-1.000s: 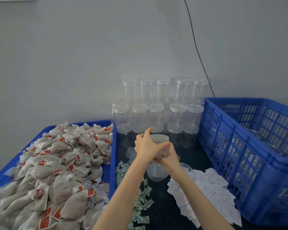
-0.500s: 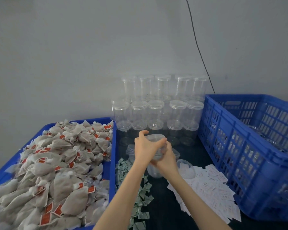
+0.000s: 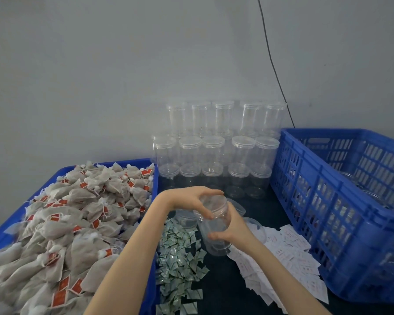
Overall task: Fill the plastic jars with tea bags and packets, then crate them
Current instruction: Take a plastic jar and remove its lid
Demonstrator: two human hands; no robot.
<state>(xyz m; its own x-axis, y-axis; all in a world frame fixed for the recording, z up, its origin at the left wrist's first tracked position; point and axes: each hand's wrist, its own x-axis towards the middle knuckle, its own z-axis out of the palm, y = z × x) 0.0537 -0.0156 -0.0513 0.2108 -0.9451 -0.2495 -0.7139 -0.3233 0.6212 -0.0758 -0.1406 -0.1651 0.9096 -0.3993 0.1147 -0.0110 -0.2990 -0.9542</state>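
I hold an empty clear plastic jar (image 3: 216, 243) tilted over the dark table. My right hand (image 3: 233, 227) grips its body from the right. My left hand (image 3: 192, 202) is closed around its clear lid (image 3: 214, 204) at the top. Grey tea bags with red tags (image 3: 62, 226) fill the blue tray (image 3: 154, 289) on the left. Small green-white packets (image 3: 180, 260) lie in a heap below the jar. White paper packets (image 3: 287, 258) are spread to the right. The blue slatted crate (image 3: 328, 212) stands at the right.
Stacked empty lidded jars (image 3: 214, 151) stand in three tiers against the grey wall. Loose lids and an open jar (image 3: 253, 226) lie behind my hands. Clear jars show inside the crate (image 3: 373, 196). A black cable (image 3: 273, 62) runs down the wall.
The jar has tipped further, its bottom swinging towards me. My left hand has turned on the lid and my right hand has slid lower on the jar's body.
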